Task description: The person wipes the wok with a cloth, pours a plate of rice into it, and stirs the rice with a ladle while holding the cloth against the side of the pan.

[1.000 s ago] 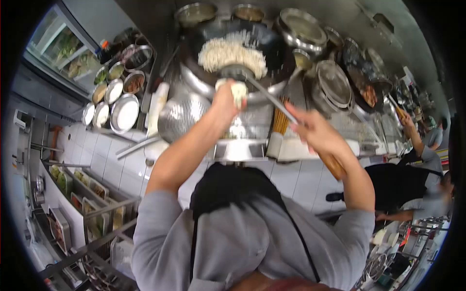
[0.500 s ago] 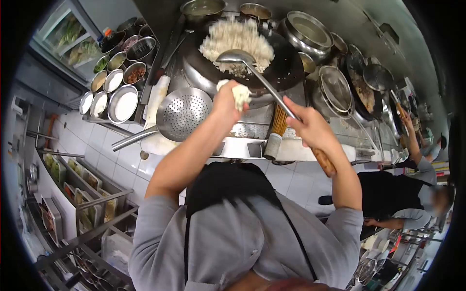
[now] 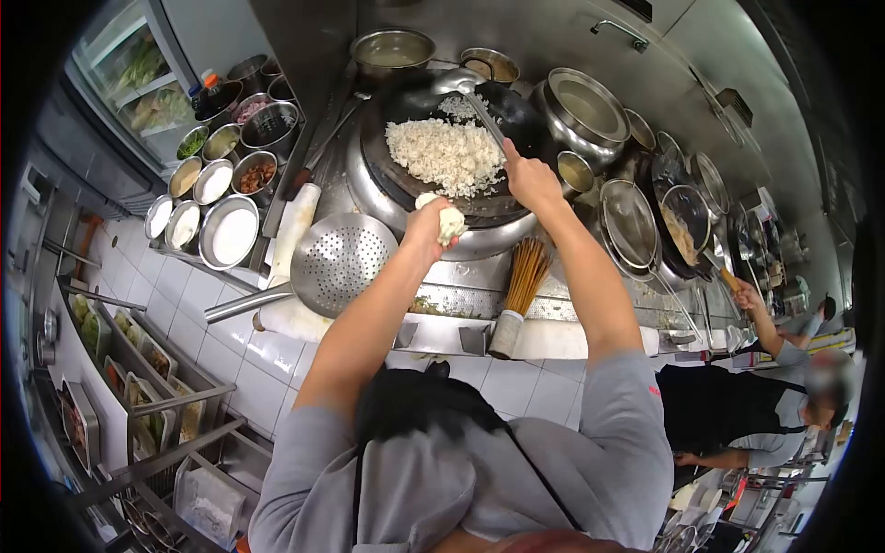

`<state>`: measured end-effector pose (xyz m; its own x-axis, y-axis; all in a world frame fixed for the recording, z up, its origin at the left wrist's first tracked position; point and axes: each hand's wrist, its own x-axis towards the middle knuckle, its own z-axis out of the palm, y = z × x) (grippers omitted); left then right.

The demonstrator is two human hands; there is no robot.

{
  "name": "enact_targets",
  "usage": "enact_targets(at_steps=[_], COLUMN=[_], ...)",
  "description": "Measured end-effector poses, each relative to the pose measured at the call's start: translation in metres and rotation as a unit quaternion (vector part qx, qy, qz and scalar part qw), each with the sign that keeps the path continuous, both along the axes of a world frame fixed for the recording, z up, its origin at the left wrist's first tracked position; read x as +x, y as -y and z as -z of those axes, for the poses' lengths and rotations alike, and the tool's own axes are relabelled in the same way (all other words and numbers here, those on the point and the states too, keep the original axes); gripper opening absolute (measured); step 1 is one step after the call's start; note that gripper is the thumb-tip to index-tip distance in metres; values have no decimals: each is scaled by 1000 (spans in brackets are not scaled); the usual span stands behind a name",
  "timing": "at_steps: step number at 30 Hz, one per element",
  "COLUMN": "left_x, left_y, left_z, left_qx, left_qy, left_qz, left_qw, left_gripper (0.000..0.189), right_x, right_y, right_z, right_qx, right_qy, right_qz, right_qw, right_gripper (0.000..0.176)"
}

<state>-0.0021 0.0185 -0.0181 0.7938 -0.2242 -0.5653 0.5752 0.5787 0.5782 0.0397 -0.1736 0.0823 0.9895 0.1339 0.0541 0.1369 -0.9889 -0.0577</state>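
Observation:
My left hand (image 3: 425, 232) is closed around a crumpled cream cloth (image 3: 451, 221) at the near rim of a dark wok (image 3: 376, 152). Whether a wok handle sits under the cloth is hidden. White rice (image 3: 433, 155) lies spread over the middle of the wok, with a smaller patch near its far side. My right hand (image 3: 533, 180) grips the shaft of a metal wok ladle (image 3: 483, 114). The ladle's bowl is over the far edge of the wok, beyond the rice; its handle end is hidden by my hand and forearm.
A perforated strainer (image 3: 341, 263) rests left of the wok, a bamboo brush (image 3: 522, 293) in front. Ingredient tins (image 3: 230, 230) stand at left. Metal pots (image 3: 586, 106) and a mesh sieve (image 3: 630, 221) are at right. Farther right, a co-worker (image 3: 737, 405) holds a pan's or ladle's handle.
The rice, blurred and heaped toward the far side before, now lies flatter in the wok. My right hand has moved forward, taking the ladle's bowl to the far edge.

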Motion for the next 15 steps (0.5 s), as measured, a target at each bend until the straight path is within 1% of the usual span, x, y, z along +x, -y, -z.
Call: enact_targets(at_steps=[3,6,7,8,11,12,14,15], left_x=[0,-1,-2,-4,-4,-2,-2,-1], left_y=[-1,-1,-2,-4,-6,-5,-5,-4], left_z=[-5,-3,-3,-6,-8,-6,-1,0], left_qx=[-3,-3,-2,-2,-2,4,-11,-19], left_qy=[-15,-25,-26,-2,-12,-16,-12,-11], left_qz=[-9,-2,2,14,22,24,23,22], left_qw=[1000,1000,1000,1000,1000,1000,1000,1000], left_gripper=[10,9,9,9,9,10,10,10], right_x=[21,-2,-18,-35,-70,-66,-34,-15], right_y=[26,79,98,109,119,103,90,72], right_z=[4,2,-1,-3,-17,-27,-8,-3], right_qx=[-106,-156,-174,-200,-215,-222,-172,-133], right_qy=[-36,-61,-56,-51,-72,-124,-91,-91], right_qz=[-32,-10,-25,-26,-28,8,-6,0], right_qw=[993,986,983,978,973,967,981,987], right_gripper=[55,57,58,59,60,65,64,63])
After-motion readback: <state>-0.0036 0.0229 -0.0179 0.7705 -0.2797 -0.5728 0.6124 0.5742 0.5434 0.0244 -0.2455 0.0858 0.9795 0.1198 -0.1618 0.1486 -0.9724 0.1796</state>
